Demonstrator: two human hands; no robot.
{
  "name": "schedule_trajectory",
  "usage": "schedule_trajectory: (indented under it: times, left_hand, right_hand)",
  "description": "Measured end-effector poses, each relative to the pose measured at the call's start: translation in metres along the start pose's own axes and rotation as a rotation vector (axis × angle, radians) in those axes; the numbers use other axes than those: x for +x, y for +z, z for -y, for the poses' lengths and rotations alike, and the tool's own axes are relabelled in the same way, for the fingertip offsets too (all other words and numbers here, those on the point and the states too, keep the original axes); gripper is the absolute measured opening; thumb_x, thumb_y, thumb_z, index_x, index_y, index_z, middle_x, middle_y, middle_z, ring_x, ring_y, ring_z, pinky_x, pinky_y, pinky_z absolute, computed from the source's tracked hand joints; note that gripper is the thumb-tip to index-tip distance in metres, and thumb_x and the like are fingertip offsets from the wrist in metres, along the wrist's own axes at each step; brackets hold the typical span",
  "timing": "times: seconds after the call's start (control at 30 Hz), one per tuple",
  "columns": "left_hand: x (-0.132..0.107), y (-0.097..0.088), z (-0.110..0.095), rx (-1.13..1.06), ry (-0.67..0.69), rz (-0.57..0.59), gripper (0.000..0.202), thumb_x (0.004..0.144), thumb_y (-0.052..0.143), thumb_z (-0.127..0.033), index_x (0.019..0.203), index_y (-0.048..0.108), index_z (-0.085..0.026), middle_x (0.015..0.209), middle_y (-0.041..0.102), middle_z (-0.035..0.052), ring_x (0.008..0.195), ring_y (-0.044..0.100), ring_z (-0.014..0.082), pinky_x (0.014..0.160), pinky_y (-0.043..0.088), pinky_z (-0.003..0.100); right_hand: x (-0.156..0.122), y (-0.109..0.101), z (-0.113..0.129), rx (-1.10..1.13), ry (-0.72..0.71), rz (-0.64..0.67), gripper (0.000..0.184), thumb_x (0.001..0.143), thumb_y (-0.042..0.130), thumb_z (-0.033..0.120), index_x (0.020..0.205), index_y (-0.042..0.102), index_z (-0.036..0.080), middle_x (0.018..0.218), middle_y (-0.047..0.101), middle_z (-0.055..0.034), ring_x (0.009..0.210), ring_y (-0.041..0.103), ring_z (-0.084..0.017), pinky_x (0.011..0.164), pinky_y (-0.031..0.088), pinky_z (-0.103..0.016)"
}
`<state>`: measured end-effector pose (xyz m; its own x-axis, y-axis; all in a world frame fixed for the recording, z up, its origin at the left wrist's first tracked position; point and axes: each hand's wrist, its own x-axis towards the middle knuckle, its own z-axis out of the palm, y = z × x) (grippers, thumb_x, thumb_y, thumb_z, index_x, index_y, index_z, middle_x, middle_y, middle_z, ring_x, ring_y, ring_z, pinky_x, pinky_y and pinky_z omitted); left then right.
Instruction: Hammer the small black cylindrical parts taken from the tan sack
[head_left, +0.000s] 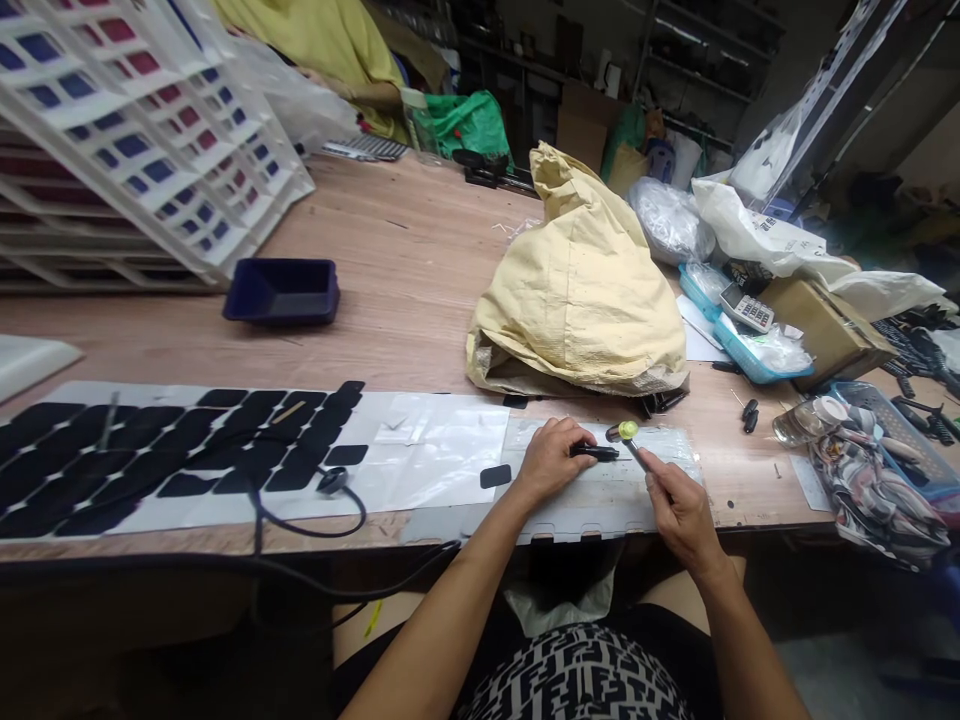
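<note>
My left hand (553,458) is closed on a small black handle-like piece (600,453), lying level just above or on a taped, greyish board (577,500). What the piece is exactly I cannot make out. In my right hand (679,510) is a small hammer (628,433), its head showing a yellow-green face. The hammer head is close to the tip of the black piece; whether they touch I cannot tell. To the left of my left hand, a single black rounded pad (495,476) lies at the edge of a white sheet (442,450).
Black pads (255,420) and a cable (315,530) lie on the left. A yellow sack (585,290) stands ahead; beyond the purple tray (282,292) are white crates (172,130) and a person in yellow (322,40). Right: a jar (806,422), blue basket (877,420), cardboard box (821,325).
</note>
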<state>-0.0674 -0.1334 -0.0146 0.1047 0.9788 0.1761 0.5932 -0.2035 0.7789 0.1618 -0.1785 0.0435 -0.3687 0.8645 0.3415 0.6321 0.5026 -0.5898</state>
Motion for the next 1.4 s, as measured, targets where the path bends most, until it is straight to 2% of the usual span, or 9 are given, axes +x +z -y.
schedule_trajectory:
  times: [0.3, 0.4, 0.5, 0.77, 0.87, 1.0, 1.13, 1.27, 1.4]
  left_hand:
    - [0.001, 0.000, 0.000, 0.012, -0.015, 0.003, 0.016, 0.076, 0.076, -0.021, 0.090, 0.075, -0.027, 0.089, 0.066, 0.0006, 0.096, 0.055, 0.0232, 0.087, 0.041, 0.037]
    - [-0.001, 0.000, 0.000, 0.018, -0.014, 0.006, 0.014, 0.077, 0.075, -0.022, 0.090, 0.074, -0.026, 0.088, 0.066, 0.0007, 0.096, 0.055, 0.0234, 0.086, 0.042, 0.037]
    - [-0.001, 0.001, 0.002, 0.018, 0.006, 0.018, 0.011, 0.079, 0.074, -0.023, 0.090, 0.074, -0.026, 0.089, 0.066, 0.0008, 0.095, 0.055, 0.0232, 0.086, 0.041, 0.037]
    - [-0.016, -0.014, -0.017, -0.198, 0.092, 0.044, 0.018, 0.091, 0.058, -0.033, 0.096, 0.071, -0.023, 0.090, 0.065, 0.0047, 0.094, 0.057, 0.0232, 0.088, 0.044, 0.038]
    - [-0.052, -0.024, -0.043, -0.393, 0.146, 0.187, 0.022, 0.094, 0.054, -0.037, 0.098, 0.071, -0.024, 0.094, 0.066, 0.0057, 0.093, 0.059, 0.0218, 0.086, 0.047, 0.035]
    - [-0.109, -0.017, -0.059, -0.433, 0.088, 0.579, 0.013, 0.088, 0.066, -0.035, 0.095, 0.074, -0.027, 0.089, 0.068, 0.0017, 0.083, 0.061, 0.0178, 0.076, 0.046, 0.029]
    - [-0.143, 0.014, -0.033, -0.264, -0.123, 0.598, 0.012, 0.084, 0.066, -0.029, 0.093, 0.074, -0.026, 0.094, 0.070, 0.0008, 0.088, 0.064, 0.0186, 0.077, 0.046, 0.028]
    - [-0.153, 0.042, 0.004, -0.011, -0.346, 0.589, 0.029, 0.090, 0.056, -0.030, 0.114, 0.071, -0.024, 0.113, 0.073, 0.0069, 0.107, 0.066, 0.0253, 0.091, 0.048, 0.034]
    - [-0.151, 0.043, 0.003, 0.114, -0.378, 0.690, 0.045, 0.088, 0.056, -0.025, 0.133, 0.062, -0.022, 0.129, 0.068, 0.0121, 0.123, 0.060, 0.0305, 0.099, 0.046, 0.039]
  right_hand:
    - [-0.006, 0.000, -0.012, 0.119, 0.100, 0.011, 0.039, 0.098, 0.051, 0.024, 0.135, 0.065, 0.029, 0.116, 0.073, -0.0078, 0.106, 0.068, -0.026, 0.096, 0.055, -0.042]
    - [-0.003, -0.001, -0.019, 0.309, 0.261, -0.087, 0.039, 0.096, 0.058, 0.031, 0.133, 0.067, 0.026, 0.104, 0.073, -0.0068, 0.083, 0.068, -0.021, 0.074, 0.059, -0.034]
    - [0.001, -0.001, -0.031, 0.582, 0.473, -0.134, 0.046, 0.093, 0.062, 0.039, 0.136, 0.063, 0.024, 0.079, 0.064, 0.0003, 0.047, 0.050, -0.009, 0.040, 0.043, -0.022]
    - [0.009, -0.011, -0.055, 1.025, 0.658, -0.329, 0.058, 0.081, 0.071, 0.036, 0.135, 0.054, 0.025, 0.071, 0.058, 0.0065, 0.042, 0.044, -0.006, 0.034, 0.034, -0.016]
    - [0.007, -0.009, -0.054, 1.019, 0.642, -0.319, 0.058, 0.081, 0.071, 0.035, 0.135, 0.053, 0.024, 0.071, 0.058, 0.0062, 0.042, 0.045, -0.007, 0.034, 0.034, -0.017]
    - [0.005, -0.006, -0.053, 0.985, 0.624, -0.276, 0.058, 0.083, 0.072, 0.036, 0.136, 0.053, 0.023, 0.072, 0.059, 0.0056, 0.042, 0.045, -0.006, 0.034, 0.034, -0.017]
    - [0.005, -0.006, -0.054, 0.983, 0.627, -0.284, 0.059, 0.083, 0.071, 0.036, 0.138, 0.052, 0.023, 0.071, 0.059, 0.0057, 0.042, 0.045, -0.006, 0.034, 0.033, -0.017]
    - [0.004, -0.005, -0.055, 0.971, 0.606, -0.275, 0.060, 0.083, 0.072, 0.036, 0.138, 0.052, 0.022, 0.072, 0.060, 0.0054, 0.041, 0.045, -0.007, 0.033, 0.034, -0.018]
    - [0.004, -0.004, -0.056, 0.963, 0.599, -0.293, 0.061, 0.082, 0.072, 0.036, 0.138, 0.053, 0.023, 0.070, 0.059, 0.0060, 0.041, 0.045, -0.007, 0.033, 0.034, -0.017]
